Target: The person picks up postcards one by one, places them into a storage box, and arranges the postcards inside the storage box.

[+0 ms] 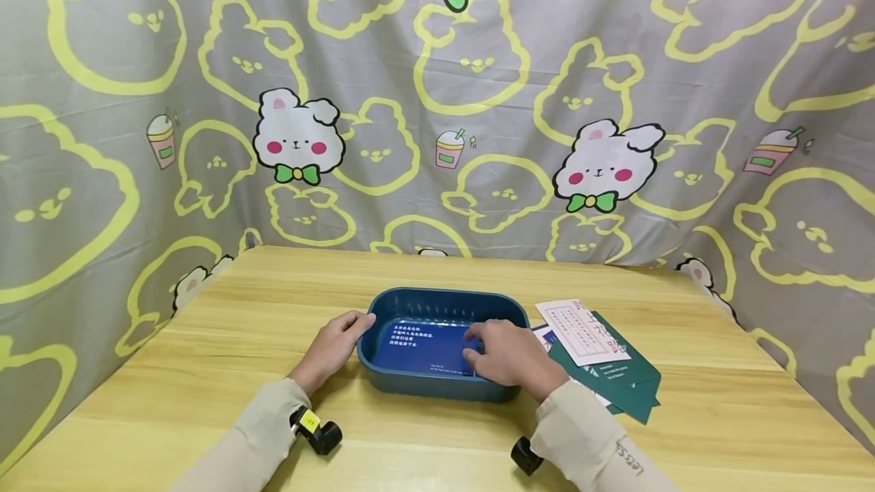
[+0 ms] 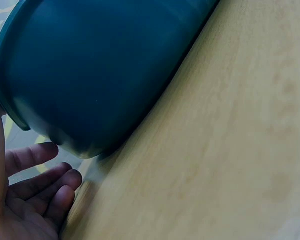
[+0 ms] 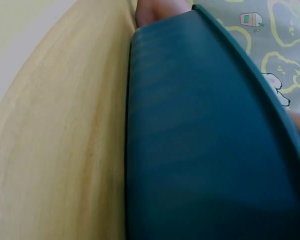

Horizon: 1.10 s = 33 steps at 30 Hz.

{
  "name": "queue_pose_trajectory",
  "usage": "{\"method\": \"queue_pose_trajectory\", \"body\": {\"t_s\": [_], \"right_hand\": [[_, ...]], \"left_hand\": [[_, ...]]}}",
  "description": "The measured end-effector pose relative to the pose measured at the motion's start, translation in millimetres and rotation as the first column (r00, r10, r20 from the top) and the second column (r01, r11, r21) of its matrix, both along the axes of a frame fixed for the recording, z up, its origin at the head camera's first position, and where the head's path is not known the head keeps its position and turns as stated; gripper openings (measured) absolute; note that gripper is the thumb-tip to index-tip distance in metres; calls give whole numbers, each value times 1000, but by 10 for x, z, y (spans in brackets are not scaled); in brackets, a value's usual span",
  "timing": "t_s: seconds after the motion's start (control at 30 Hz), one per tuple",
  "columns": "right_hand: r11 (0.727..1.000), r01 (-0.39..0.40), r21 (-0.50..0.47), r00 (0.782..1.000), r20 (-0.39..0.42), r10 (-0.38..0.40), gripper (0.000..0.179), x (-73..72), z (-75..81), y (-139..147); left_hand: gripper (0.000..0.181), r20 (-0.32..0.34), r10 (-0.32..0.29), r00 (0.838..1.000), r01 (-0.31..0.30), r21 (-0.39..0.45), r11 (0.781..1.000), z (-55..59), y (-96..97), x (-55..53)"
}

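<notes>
A dark blue-green rectangular basin [image 1: 447, 387] with rounded corners stands on the wooden table. Inside it lies a blue card [image 1: 417, 355] with white printed text. My left hand [image 1: 333, 348] holds the basin's left end, thumb at the rim; in the left wrist view its loosely bent fingers [image 2: 32, 156] are by the outer wall. Over the right side of the basin reaches my right hand [image 1: 509, 351], fingers and thumb spread apart above the card's right part. Whether its fingertips touch the card is hard to tell. The basin's outer wall [image 3: 205, 130] fills much of the right wrist view.
Right of the basin, dark green cards or envelopes [image 1: 639, 374] lie overlapping, with a white card with red print [image 1: 581, 332] on top. Part of this pile is behind my right wrist. A patterned grey curtain [image 1: 383, 173] surrounds the wooden table [image 1: 287, 287].
</notes>
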State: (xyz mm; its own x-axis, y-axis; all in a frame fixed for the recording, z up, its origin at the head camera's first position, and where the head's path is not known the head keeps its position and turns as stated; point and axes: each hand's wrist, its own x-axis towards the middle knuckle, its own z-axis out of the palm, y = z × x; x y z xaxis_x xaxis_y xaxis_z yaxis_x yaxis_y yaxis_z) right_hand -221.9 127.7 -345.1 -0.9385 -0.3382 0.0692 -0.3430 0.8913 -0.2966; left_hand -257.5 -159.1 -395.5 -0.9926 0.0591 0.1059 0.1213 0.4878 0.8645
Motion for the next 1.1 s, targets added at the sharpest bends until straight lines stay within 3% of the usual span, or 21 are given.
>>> {"method": "queue_pose_trajectory", "body": {"t_s": [0.13, 0.23, 0.3, 0.43, 0.47, 0.5, 0.57, 0.6, 0.7, 0.8, 0.87, 1.0, 1.1], "right_hand": [[987, -17, -160, 999, -48, 10, 23, -24, -19, 39], [937, -11, -350, 994, -102, -26, 14, -63, -17, 95], [860, 15, -511, 993, -96, -74, 9, -96, -7, 151], [655, 138, -743, 968, -38, -247, 9, -190, -2, 316], [621, 186, -761, 955, -10, -298, 11, -214, -6, 370], [604, 234, -762, 941, 20, -339, 16, -236, -10, 432], [605, 320, -729, 919, 82, -386, 30, -269, -24, 575], [618, 361, -698, 911, 121, -395, 38, -276, -29, 653], [704, 425, -569, 902, 202, -382, 58, -291, -42, 877], [778, 465, -424, 885, 201, -419, 70, -299, -47, 1072], [809, 495, -316, 869, 186, -459, 73, -304, -57, 1183], [826, 550, -123, 827, 216, -519, 73, -301, -104, 1321], [838, 544, -34, 815, 257, -519, 73, -311, -136, 1343]], "left_hand": [[47, -4, 2, 1000, -2, 2, 1000, 5, -6, 14], [48, -4, 6, 1000, -6, -3, 1000, 7, -5, 20], [49, -3, 8, 1000, -8, -7, 1000, 7, -4, 23], [51, 0, 8, 1000, -8, -5, 1000, 6, 0, 30], [52, -1, 7, 1000, -7, -5, 1000, 4, 0, 30], [52, -2, 6, 1000, -6, -6, 1000, 3, 1, 32], [52, -2, 3, 1000, -3, -2, 1000, 3, 4, 32], [52, -1, 2, 1000, -2, -4, 1000, 2, 5, 31], [52, -1, 6, 1000, -6, -10, 1000, -14, -3, 34], [53, -10, 5, 1000, -6, -15, 1000, -14, -8, 27], [52, -17, 3, 1000, -3, -15, 1000, -10, -11, 21], [48, -20, -6, 1000, 5, -18, 1000, -9, -21, 9], [46, -21, -7, 1000, 6, -26, 1000, -2, -35, 1]]}}
